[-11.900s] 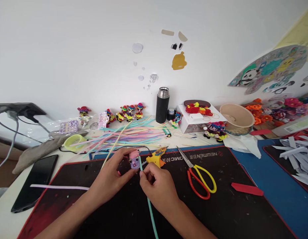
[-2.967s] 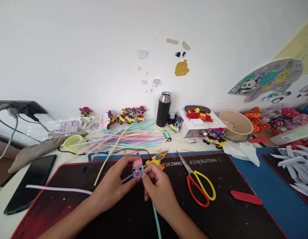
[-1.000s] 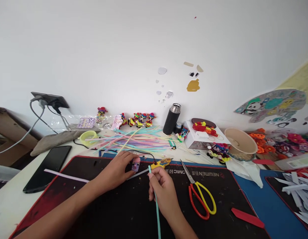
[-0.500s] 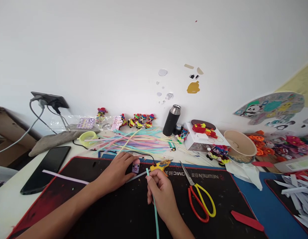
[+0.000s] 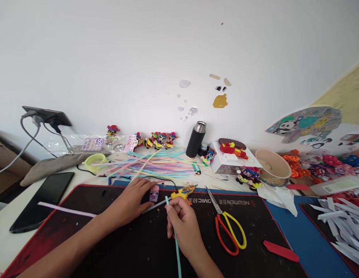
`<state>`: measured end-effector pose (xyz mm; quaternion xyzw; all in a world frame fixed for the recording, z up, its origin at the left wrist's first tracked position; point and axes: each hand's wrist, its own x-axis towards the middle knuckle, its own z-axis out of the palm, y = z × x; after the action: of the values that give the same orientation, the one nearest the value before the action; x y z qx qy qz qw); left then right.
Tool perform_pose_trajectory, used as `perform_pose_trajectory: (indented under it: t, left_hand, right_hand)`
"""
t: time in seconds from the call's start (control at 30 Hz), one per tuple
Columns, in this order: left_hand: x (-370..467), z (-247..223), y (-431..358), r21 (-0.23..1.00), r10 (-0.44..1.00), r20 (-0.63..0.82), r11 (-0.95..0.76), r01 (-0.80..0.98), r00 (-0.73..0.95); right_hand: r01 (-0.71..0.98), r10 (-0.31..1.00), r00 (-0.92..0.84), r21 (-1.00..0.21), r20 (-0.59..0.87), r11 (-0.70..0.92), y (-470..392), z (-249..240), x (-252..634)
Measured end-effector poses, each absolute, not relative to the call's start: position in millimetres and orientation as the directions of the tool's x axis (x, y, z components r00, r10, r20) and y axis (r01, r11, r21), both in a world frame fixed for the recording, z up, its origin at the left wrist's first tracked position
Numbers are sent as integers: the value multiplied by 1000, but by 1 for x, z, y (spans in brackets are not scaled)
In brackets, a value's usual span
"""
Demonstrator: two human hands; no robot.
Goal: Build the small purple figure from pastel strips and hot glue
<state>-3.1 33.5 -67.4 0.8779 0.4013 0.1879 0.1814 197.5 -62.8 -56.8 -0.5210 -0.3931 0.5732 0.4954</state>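
Fingers (image 5: 169, 209) of right hand (image 5: 182, 227): closed round teal strip (image 5: 176, 243), pinched nr its top end; strip runs down past wrist to bottom edge.
Fingers of left hand (image 5: 130, 200): curled over small pink/purple figure (image 5: 153, 193), holding it down on black mat (image 5: 254, 239); thumb side hidden, grip looks closed on it.

Head view, item by item:
- Figure: on mat, just left of yellow glue gun (image 5: 183, 191), a thin grey stick slanting out below it.
- Glue gun: lying on mat's far edge, nozzle to the right, black cord looping back behind left hand.
- Scissors (image 5: 228, 227): red + yellow handles, blades shut, right of right hand, on mat.
- Red strip (image 5: 280, 251): flat on mat, far right.
- Pale lilac strip (image 5: 66, 210): flat on mat, left.
- Phone (image 5: 41, 200): dark, face up on worktop (image 5: 11, 243), left of mat.
- Pastel strips, heap (image 5: 156, 164): behind mat.
- Row of small bright figures (image 5: 159, 139): along wall.
- Black flask (image 5: 196, 139): upright, nr wall.
- White box (image 5: 228, 162): right of flask, red bits on top.
- Tan bowl (image 5: 272, 168): tilted, right of box.
- White paper strips (image 5: 341, 212): far right.
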Motion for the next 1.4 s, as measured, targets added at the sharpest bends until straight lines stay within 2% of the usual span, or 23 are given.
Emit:
perform_pose_trajectory:
  t: [0.2, 0.4, 0.5, 0.63, 0.83, 1.2, 1.4]
  left_hand:
    - [-6, -64, 35, 466, 786, 145, -590, 659, 602]
    - [-11, -52, 38, 519, 802, 181, -570, 637, 570]
    - [-5, -39, 32, 602, 823, 167, -521, 605, 542]
    - [10, -23, 16, 741, 806, 79, -441, 507, 586]
    - [24, -18, 5, 903, 824, -34, -218, 371, 566]
    - [34, -18, 2, 951, 836, -96, -82, 297, 540]
    - [34, -14, 1, 959, 832, -62, -102, 263, 552]
  right_hand:
    - [-152, 974, 36, -964, -224, -216, -63, -54, 198]
    - [-169, 976, 41, -965, -212, -202, -62, -54, 197]
    - [-180, 977, 41, -964, -208, -198, -62, -55, 197]
    - [-166, 980, 47, -969, -193, -183, -63, -54, 199]
    - [-154, 981, 36, -971, -189, -181, -64, -52, 198]
    - [-158, 986, 8, -974, -167, -164, -65, -51, 198]
    - [-176, 985, -31, -970, -167, -170, -65, -48, 198]
